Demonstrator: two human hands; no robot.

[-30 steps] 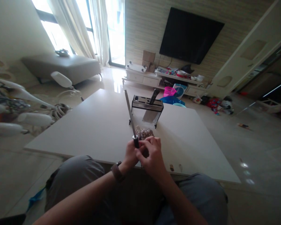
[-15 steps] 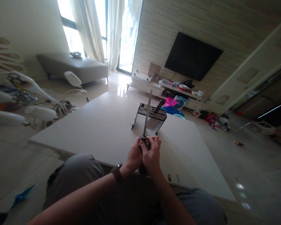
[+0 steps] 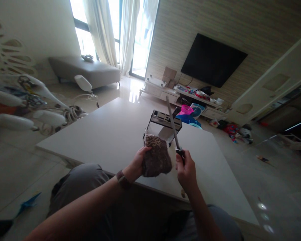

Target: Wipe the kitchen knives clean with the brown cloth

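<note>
- Landmark: the slotted stand (image 3: 163,116), upright on the white table (image 3: 110,134). A black-handled knife (image 3: 176,112) sits in it at a slant, handle upward.
- Left hand (image 3: 137,161): on my side of the stand, a little to its left. Grip clamped on the brown cloth (image 3: 157,160), thumb lying over its near face at the left edge.
- Brown cloth: held up directly on my side of the stand, overlapping the stand's lower left part in view. Fuzzy dark surface, paler patterned patch along the top. Whether its lower edge meets the white table I cannot tell.
- Right hand (image 3: 187,171): on my side of the stand, to its right. Fingers closed round the black handle of the metal rod (image 3: 172,124).
- Metal rod: long, narrow, grey, tip up and leaning left; in view it crosses the stand's right half. Contact between these 2 cannot be judged.
- Brown cloth and metal rod: apart, a narrow gap between them.
- Wristwatch (image 3: 122,179) on my left wrist, nearer me than the stand.
- 1 small brownish object (image 3: 183,193) at the near table edge, on my side of the stand; too small to identify.
- Pink basket (image 3: 186,109): beyond the stand, to its right.
- Television (image 3: 214,60): on the wall, far behind the stand.
</note>
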